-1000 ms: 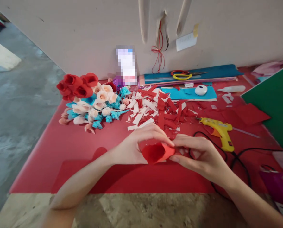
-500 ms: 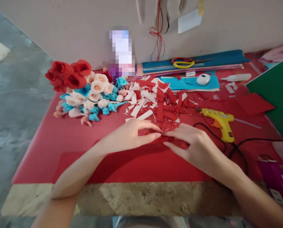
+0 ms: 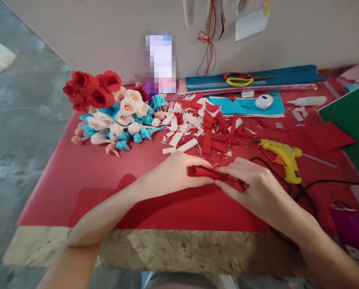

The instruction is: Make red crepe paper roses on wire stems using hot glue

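Note:
Between my two hands is a rolled piece of red paper (image 3: 204, 172), held just above the table's front half. My left hand (image 3: 173, 173) pinches it from the left, thumb below and fingers above. At its right end, my right hand (image 3: 249, 178) grips it between thumb and fingertips. Part of the roll is hidden behind the right fingers. Beneath my hands lies a flat red sheet (image 3: 173, 212). Beyond them is a heap of red and white paper scraps (image 3: 194, 124).
Red paper roses (image 3: 96, 90) and white and blue paper flowers (image 3: 122, 120) are piled at the left. A yellow glue gun (image 3: 283, 156) lies at the right with its black cable. Behind are scissors (image 3: 239, 80), a white rounded case (image 3: 264, 101) and a green board (image 3: 351, 124).
The red roll now shows clearly between my hands, where it was mostly hidden before. My fingertips have shifted slightly along it. The whole view has moved a little.

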`<state>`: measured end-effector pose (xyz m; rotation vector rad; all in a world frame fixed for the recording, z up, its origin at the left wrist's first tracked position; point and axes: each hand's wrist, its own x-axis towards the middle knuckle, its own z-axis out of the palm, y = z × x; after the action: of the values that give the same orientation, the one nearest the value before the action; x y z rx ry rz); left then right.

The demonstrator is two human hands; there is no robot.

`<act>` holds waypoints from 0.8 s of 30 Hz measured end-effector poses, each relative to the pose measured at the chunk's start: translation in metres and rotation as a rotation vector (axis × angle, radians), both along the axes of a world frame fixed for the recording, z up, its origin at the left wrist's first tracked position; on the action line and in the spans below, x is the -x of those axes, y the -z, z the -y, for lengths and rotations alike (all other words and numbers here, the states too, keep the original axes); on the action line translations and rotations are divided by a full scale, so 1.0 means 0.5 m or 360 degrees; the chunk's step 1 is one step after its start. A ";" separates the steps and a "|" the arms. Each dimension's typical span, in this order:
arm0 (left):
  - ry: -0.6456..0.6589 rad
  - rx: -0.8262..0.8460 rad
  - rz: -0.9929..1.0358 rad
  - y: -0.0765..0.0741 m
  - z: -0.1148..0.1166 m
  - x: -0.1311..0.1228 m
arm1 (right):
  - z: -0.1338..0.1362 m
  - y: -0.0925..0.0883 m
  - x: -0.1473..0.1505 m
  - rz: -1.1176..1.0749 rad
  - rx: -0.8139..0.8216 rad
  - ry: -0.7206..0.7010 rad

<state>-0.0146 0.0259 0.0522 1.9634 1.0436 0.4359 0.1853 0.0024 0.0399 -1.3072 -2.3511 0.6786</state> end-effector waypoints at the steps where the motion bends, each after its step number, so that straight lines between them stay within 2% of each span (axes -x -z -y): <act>1: -0.0006 0.0011 0.0017 0.000 0.000 0.000 | 0.001 -0.001 0.000 0.0013 0.0008 0.0001; 5: -0.0035 0.0089 0.0074 0.005 0.001 -0.001 | 0.004 -0.009 -0.002 0.0020 0.0010 0.0004; 8: -0.0127 0.0079 0.0044 0.009 -0.002 0.002 | 0.005 -0.030 -0.018 -0.0043 -0.0091 0.0081; 10: -0.0195 0.0045 0.0034 0.008 -0.004 0.005 | 0.005 -0.045 -0.043 -0.0077 -0.0228 0.0287; 13: -0.0292 0.0012 0.0032 0.004 -0.006 0.008 | 0.004 -0.048 -0.104 0.0093 -0.0420 0.0782; 15: -0.0346 0.0002 0.0034 0.002 -0.005 0.009 | 0.003 -0.026 -0.157 0.0212 -0.0451 0.1010; 17: -0.0395 -0.0018 0.0047 0.001 -0.005 0.008 | 0.002 0.012 -0.214 0.0316 -0.0348 0.1077; 21: -0.0444 -0.0076 0.0087 -0.001 -0.006 0.009 | 0.001 0.105 -0.301 0.0435 -0.0099 0.1133; 24: -0.0470 -0.0126 0.0096 -0.006 -0.009 0.014 | 0.000 0.153 -0.327 0.0416 0.0005 0.1080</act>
<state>-0.0217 0.0304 0.0550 1.8567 1.3002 0.7027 0.3487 0.0025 -0.0367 -2.1355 -1.8687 0.3060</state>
